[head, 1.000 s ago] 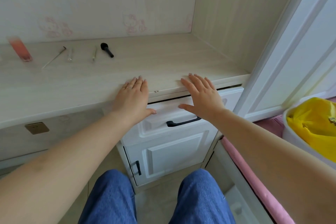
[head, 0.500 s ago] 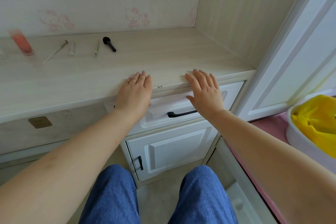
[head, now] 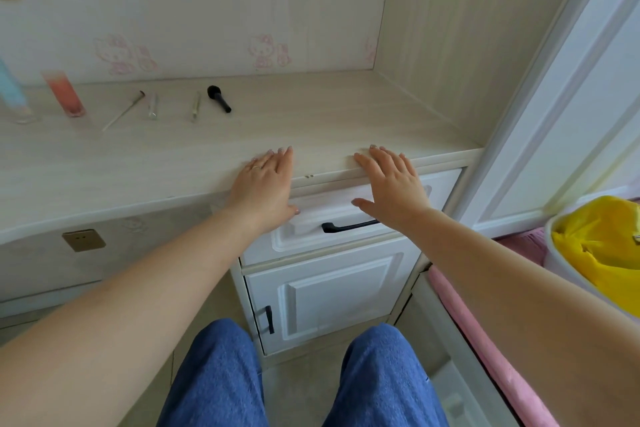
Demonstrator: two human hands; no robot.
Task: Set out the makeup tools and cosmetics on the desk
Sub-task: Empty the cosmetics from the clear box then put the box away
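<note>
Both the left hand (head: 265, 184) and right hand (head: 391, 185) lay flat and released on the bench (head: 311, 121) edge, makeup tools (head: 173, 106) well behind.

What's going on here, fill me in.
A seated person rests both hands flat on the front edge of the desk, left hand and right hand, holding nothing. Below them is a white drawer with a black handle. At the back left of the desk lie a black brush, two slim tubes and a thin stick tool, beside an upright pink bottle and a blue one.
</note>
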